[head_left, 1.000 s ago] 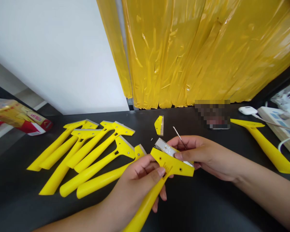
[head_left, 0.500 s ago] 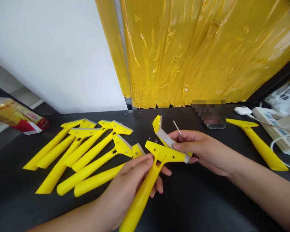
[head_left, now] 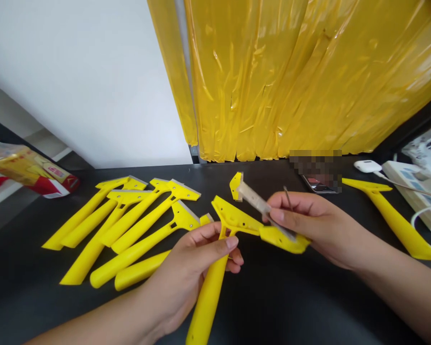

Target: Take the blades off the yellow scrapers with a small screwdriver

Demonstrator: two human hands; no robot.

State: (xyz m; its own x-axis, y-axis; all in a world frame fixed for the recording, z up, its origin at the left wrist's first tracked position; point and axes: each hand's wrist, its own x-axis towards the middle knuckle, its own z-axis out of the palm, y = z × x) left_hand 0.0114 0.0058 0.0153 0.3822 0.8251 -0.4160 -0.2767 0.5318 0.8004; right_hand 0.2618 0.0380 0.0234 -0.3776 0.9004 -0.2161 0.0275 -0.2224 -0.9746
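Note:
My left hand [head_left: 197,258] is closed around the neck of a yellow scraper handle [head_left: 210,292], its wide head tilted up with screw holes showing. My right hand [head_left: 312,220] pinches a grey metal blade [head_left: 255,199] together with a yellow clamp plate [head_left: 285,240]. A thin metal rod [head_left: 288,197], perhaps a hex key, sticks up from the same fingers; its lower end is hidden. The plate's left end meets or overlaps the scraper head's right end; I cannot tell whether they touch. Behind them a small yellow piece with a metal edge [head_left: 235,186] lies on the table.
Several yellow scrapers with blades [head_left: 140,225] lie side by side on the black table [head_left: 273,302] at left. A red and yellow box [head_left: 53,179] is beyond them. At right are another yellow scraper [head_left: 391,215], a phone [head_left: 321,184], a white charger [head_left: 367,166] and a power strip [head_left: 405,187].
The right hand has moved right, drawing the blade and clamp plate away from the scraper head. The left hand has tilted the scraper, and its head now shows at a different angle.

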